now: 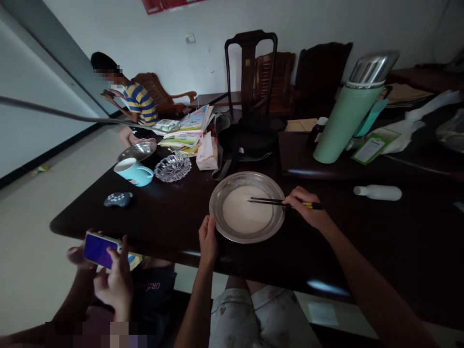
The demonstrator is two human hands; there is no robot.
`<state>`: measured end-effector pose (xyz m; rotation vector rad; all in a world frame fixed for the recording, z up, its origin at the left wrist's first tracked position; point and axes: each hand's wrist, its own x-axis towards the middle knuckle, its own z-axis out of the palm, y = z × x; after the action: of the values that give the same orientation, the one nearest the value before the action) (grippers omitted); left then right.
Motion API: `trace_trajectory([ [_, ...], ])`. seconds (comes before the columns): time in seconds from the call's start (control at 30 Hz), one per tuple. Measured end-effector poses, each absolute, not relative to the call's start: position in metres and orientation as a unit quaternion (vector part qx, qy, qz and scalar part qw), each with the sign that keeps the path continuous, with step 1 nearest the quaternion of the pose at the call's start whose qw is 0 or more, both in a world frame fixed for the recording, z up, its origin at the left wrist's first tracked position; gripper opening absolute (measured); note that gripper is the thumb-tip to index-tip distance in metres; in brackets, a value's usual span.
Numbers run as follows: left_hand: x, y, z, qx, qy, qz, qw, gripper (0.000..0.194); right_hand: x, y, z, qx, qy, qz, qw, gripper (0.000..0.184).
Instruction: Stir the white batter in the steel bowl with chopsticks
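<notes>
A wide metal bowl (218, 193) stands on the dark table before me, with a pale, creamy batter (242, 212) in its bottom. My left hand (208, 239) grips the bowl's near left rim, fingers closed on it. Over the right rim, my right hand (304, 205) is closed round a pair of dark chopsticks (270, 201). Their tips reach into the batter near its middle, and their gold-banded ends stick out behind my hand. Part of the left fingers is hidden by the rim.
Left of the bowl are a glass dish (173, 168), a light blue mug (135, 172) and a game controller (118, 199). A black bag (246, 137) lies behind it. A green thermos (346, 116) and white bottle (379, 192) are at right. Someone's hands hold a phone (101, 250) at lower left.
</notes>
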<state>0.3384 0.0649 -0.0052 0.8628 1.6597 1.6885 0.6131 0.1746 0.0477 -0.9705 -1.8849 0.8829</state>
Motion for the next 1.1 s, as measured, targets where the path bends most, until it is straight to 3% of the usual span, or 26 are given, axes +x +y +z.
trace_trajectory([
  [0.1, 0.3389, 0.0651, -0.0049, 0.322, 0.629, 0.637, 0.307, 0.046, 0.6158, 0.1749, 0.0473, -0.383, -0.727, 0.390, 0.416, 0.045],
  [0.27, 0.3399, 0.0646, -0.0028, 0.324, 0.628, 0.637, 0.308, 0.046, 0.6123, 0.1744, 0.0462, -0.354, -0.773, 0.369, 0.376, 0.026],
  [0.43, 0.3410, 0.0651, -0.0026, 0.328, 0.627, 0.637, 0.306, 0.045, 0.6160, 0.1760, 0.0440, -0.387, -0.718, 0.398, 0.420, 0.042],
  [0.6, 0.3386, 0.0667, -0.0062, 0.325, 0.625, 0.646, 0.295, 0.045, 0.6110, 0.1756, 0.0434, -0.360, -0.773, 0.363, 0.375, 0.024],
  [0.73, 0.3387, 0.0663, -0.0054, 0.326, 0.626, 0.642, 0.297, 0.045, 0.6146, 0.1761, 0.0435, -0.405, -0.710, 0.377, 0.435, 0.040],
  [0.8, 0.3395, 0.0657, -0.0036, 0.328, 0.628, 0.639, 0.301, 0.045, 0.6152, 0.1753, 0.0436, -0.385, -0.712, 0.417, 0.415, 0.043],
  [0.9, 0.3402, 0.0651, -0.0015, 0.326, 0.631, 0.637, 0.299, 0.045, 0.6125, 0.1745, 0.0446, -0.348, -0.759, 0.407, 0.370, 0.031],
  [0.97, 0.3400, 0.0651, -0.0011, 0.328, 0.631, 0.636, 0.300, 0.045, 0.6124, 0.1751, 0.0452, -0.368, -0.758, 0.375, 0.386, 0.027],
  [1.1, 0.3397, 0.0651, -0.0018, 0.335, 0.630, 0.634, 0.298, 0.046, 0.6172, 0.1762, 0.0450, -0.406, -0.696, 0.397, 0.441, 0.044],
])
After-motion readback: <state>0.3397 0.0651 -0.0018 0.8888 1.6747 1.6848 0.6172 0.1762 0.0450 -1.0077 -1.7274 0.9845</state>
